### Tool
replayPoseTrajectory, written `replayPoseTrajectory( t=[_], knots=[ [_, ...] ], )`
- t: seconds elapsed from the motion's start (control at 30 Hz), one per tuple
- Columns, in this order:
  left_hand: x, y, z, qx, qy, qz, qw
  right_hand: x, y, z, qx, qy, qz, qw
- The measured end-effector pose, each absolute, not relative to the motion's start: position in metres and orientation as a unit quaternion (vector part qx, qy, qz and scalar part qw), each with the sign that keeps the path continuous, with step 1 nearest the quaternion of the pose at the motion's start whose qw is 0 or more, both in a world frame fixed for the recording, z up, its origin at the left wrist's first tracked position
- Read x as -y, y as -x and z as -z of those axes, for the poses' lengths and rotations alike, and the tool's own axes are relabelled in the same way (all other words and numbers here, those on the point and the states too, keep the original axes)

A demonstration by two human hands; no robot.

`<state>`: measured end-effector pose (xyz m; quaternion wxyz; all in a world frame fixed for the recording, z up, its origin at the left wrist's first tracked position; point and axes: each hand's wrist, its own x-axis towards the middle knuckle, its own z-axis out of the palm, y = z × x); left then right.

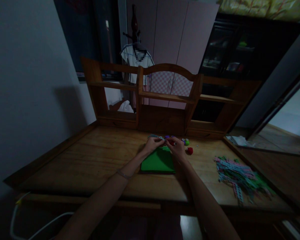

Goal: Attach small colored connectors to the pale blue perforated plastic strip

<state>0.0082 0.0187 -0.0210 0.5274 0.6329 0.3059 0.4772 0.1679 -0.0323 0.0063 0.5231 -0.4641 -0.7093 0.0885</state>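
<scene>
My left hand (152,145) and my right hand (177,148) meet above the far edge of a green mat or board (157,161). The fingertips of both hands are pinched close together. Whatever they grip is too small and dark to name. A pale bluish strand (153,135) shows just beyond my left fingers. Close around my right hand are a purple ball-like piece (167,137), a green piece with white eyes (187,142) and a red ball-like piece (190,150). Other small pieces behind the fingers are partly hidden.
On the right of the wooden table (90,160) lies a loose heap of pink, blue and green strips (240,176). A wooden shelf unit (162,116) stands along the back edge. A white cable (13,216) hangs at the lower left.
</scene>
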Motion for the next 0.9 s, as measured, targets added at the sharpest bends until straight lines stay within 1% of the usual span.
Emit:
replayPoseTrajectory(
  t=[0.33, 0.5, 0.73, 0.9],
  knots=[
    [-0.0207, -0.0089, 0.0238, -0.323, -0.637, -0.487, 0.502, 0.0302, -0.1684, -0.0042, 0.729, 0.472, -0.042, 0.493],
    [-0.0187, -0.0080, 0.0225, -0.326, -0.651, -0.494, 0.476, 0.0325, -0.1666, -0.0062, 0.723, 0.480, -0.037, 0.495],
    [-0.0164, -0.0074, 0.0205, -0.326, -0.648, -0.487, 0.487, 0.0342, -0.1637, -0.0076, 0.705, 0.475, -0.059, 0.522],
    [-0.0138, -0.0088, 0.0168, -0.301, -0.630, -0.500, 0.512, 0.0350, -0.1633, -0.0115, 0.646, 0.481, -0.126, 0.579]
  ],
)
